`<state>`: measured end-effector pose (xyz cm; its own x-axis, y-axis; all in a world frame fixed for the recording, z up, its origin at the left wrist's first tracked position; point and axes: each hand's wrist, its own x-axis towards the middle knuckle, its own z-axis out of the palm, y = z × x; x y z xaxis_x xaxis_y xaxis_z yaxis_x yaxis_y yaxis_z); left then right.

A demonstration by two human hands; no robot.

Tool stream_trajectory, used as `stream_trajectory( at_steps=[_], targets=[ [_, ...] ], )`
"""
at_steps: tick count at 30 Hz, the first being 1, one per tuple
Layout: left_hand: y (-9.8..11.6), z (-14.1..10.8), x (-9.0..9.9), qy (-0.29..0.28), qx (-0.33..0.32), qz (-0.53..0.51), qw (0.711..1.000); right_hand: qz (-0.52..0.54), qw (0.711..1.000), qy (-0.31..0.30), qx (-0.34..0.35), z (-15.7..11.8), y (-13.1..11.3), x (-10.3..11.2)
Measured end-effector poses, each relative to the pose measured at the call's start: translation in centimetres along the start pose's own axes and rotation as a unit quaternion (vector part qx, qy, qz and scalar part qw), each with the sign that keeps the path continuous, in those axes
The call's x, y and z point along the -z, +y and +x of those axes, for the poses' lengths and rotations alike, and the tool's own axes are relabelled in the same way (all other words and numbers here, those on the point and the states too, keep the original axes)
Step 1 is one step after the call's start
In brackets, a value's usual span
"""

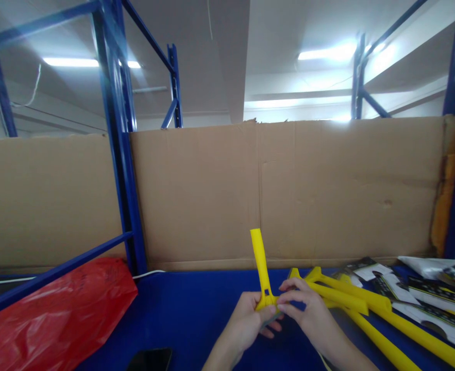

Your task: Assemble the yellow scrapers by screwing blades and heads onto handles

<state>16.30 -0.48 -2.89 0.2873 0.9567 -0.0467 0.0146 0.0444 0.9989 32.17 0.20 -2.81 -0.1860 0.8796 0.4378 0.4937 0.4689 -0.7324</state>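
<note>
A yellow plastic handle with a flared head (262, 265) stands nearly upright in front of me, its long grip pointing up. My left hand (248, 314) is closed around the flared head from the left, thumb across its front. At the head's right end, my right hand (302, 304) pinches with thumb and forefinger; any small part between those fingertips is hidden. A greyish edge shows under the head, partly covered by my left fingers. Several more yellow handles (389, 350) lie in a loose pile just right of my right hand.
Black-and-white printed packages (439, 314) are heaped at the right, beside the yellow pile. A red plastic bag (65, 314) lies at the left. A dark phone-like object (150, 359) is at the front edge. Cardboard (212, 201) and a blue rack post (122, 180) stand behind the blue tabletop (188, 304).
</note>
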Motion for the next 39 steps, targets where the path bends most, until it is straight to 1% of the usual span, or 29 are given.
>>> stream_trajectory(
  at_steps=[7, 9, 11, 14, 20, 24, 29, 33, 36, 39],
  targets=[
    [-0.2, 0.2, 0.0, 0.000, -0.023, 0.008, 1.000, 0.033, 0.999, 0.021, -0.010, 0.0, 0.3, -0.4],
    [-0.2, 0.3, 0.1, 0.000, -0.034, 0.012, 0.999, 0.067, 0.996, 0.037, -0.040, 0.1, 0.6, -0.7],
    [-0.2, 0.3, 0.2, 0.001, -0.043, 0.015, 0.999, 0.124, 0.988, 0.051, -0.081, 0.3, 1.0, -1.1],
    [-0.2, 0.2, 0.2, -0.003, -0.050, 0.023, 0.998, 0.189, 0.974, 0.050, -0.118, 0.4, 1.5, -1.3],
    [0.0, 0.1, -0.1, -0.005, -0.049, 0.035, 0.998, 0.202, 0.968, 0.055, -0.138, 0.3, 1.3, -1.1],
    [0.0, 0.1, -0.3, -0.003, -0.042, 0.018, 0.999, 0.225, 0.963, 0.040, -0.141, 0.4, 1.0, -0.8],
    [-0.1, 0.1, -0.4, -0.008, -0.034, -0.007, 0.999, 0.204, 0.969, 0.016, -0.134, 0.5, 0.8, -0.3],
    [-0.1, 0.1, -0.1, 0.008, -0.027, -0.035, 0.999, 0.172, 0.978, 0.018, -0.115, 0.7, 0.8, 0.3],
    [-0.2, 0.2, 0.2, 0.023, -0.019, -0.046, 0.999, 0.093, 0.992, 0.021, -0.085, 0.8, 0.7, 1.0],
    [-0.4, 0.4, 0.5, 0.041, -0.016, -0.047, 0.998, -0.037, 0.997, -0.003, -0.069, 0.4, 0.2, 1.8]
  ],
)
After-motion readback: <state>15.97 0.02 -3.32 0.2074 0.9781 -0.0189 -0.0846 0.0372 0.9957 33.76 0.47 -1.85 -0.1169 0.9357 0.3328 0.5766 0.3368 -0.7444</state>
